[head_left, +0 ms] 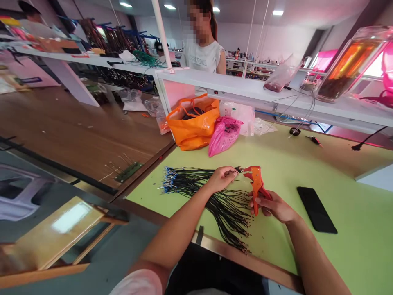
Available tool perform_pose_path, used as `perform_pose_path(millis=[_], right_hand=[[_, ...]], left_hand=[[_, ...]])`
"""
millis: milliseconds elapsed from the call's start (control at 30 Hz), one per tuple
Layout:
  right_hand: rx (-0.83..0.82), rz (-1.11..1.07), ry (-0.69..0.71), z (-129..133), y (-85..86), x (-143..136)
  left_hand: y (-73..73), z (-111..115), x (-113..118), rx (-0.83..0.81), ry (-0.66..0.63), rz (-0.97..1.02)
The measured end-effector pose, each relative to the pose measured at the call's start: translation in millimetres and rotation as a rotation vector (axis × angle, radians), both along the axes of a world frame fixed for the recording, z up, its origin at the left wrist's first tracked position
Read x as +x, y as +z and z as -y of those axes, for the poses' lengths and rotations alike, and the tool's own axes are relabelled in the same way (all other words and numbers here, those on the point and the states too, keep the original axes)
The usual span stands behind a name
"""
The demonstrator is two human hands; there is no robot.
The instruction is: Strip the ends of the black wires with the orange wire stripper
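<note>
My left hand (223, 178) pinches the ends of thin black wires near the middle of the green tabletop. My right hand (272, 206) is wrapped round the handles of an orange-red wire stripper (256, 184), which stands upright with its jaws turned left, at the wire ends by my left fingertips. Whether the jaws touch a wire I cannot tell. Below my left hand a large bundle of black wires (219, 211) fans out. Blue tips (168, 180) gather at its left, and copper-coloured ends show at its lower right.
A black phone (317, 209) lies to the right. Behind stand an orange bag (195, 127) and a pink plastic bag (225, 133). Black tape (294, 131) and small cutters (315, 141) lie at the back. A shelf (245, 88) crosses above; a person (204, 49) is beyond it.
</note>
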State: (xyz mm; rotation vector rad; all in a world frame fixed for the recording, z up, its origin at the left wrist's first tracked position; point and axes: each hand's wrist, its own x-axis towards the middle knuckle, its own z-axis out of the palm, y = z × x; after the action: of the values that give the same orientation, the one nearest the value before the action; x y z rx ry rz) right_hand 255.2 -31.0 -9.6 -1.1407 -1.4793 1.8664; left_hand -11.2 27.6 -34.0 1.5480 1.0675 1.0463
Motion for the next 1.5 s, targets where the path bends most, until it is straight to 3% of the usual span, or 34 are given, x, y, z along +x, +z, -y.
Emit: perform_pose_path(millis=[567,1133,1267,1500], right_hand=[[0.042,-0.035,0.061,-1,-3.5,2],[0.064,-0.073,0.064,0,-1.7,0],[0.025,-0.112,0.074,-1,-3.3,2],[0.007,-0.168,0.13,0,-5.0,2]], left_hand=[[4.4,1,-1,0.055,0.013,0.018],[3.5,1,1,-0.063,0.123,0.17],[1.9,0,0,-0.079,0.104,0.182],[12.4,8,1,-0.086,0.056,0.13]])
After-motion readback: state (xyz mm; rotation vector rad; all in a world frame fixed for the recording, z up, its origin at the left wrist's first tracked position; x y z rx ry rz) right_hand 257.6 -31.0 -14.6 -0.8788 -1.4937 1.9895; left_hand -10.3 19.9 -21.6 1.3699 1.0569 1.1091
